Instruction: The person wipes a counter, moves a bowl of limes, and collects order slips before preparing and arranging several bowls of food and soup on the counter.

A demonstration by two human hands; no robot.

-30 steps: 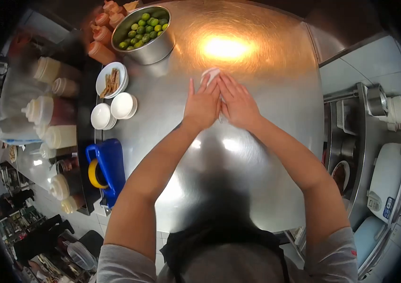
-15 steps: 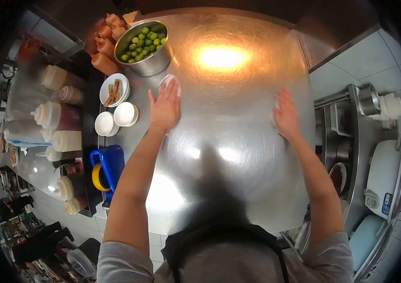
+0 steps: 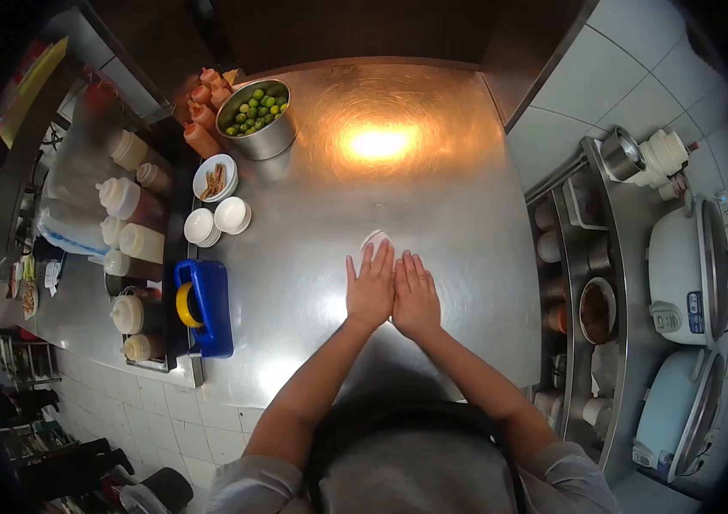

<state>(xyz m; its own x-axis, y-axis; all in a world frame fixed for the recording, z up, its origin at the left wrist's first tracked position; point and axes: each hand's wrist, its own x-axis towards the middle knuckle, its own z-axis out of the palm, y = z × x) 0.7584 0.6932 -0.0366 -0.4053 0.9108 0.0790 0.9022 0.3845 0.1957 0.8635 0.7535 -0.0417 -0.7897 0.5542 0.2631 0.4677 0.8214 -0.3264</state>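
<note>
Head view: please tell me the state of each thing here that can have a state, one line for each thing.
left hand: flat, palm down on the cloth
right hand: flat, palm down, beside the left hand
white cloth: mostly hidden under the fingertips
steel table: bare and shiny around the hands
metal bowl: holds green limes
white rice cooker: lid closed
small white bowls: stacked, look empty

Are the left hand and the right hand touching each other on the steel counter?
Touching. The head view shows the left hand and right hand lying flat on the steel counter, inner edges pressed together with no gap visible between them.
</note>
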